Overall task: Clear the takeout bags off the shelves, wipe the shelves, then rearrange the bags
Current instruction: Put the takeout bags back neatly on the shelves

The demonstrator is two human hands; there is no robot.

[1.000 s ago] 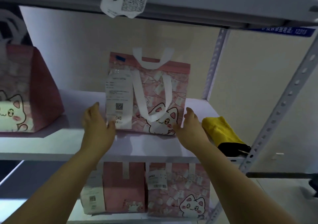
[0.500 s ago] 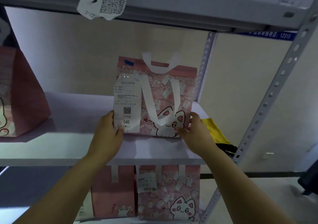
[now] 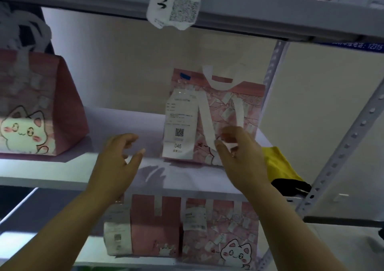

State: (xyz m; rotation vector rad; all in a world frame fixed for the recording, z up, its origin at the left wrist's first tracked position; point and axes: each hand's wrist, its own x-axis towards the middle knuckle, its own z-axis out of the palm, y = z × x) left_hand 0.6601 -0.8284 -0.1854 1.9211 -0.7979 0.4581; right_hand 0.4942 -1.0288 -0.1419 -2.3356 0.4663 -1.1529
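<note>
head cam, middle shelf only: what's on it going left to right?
Pink cat bag at the left edge → left hand, open above the shelf → pink bag with the 046 receipt → right hand, open at that bag's front → yellow cloth.

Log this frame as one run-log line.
phase: rearranging | left hand: open, off bag | right hand: open, at front handle | pink bag 046: upright, middle shelf | yellow cloth: right of bag
</note>
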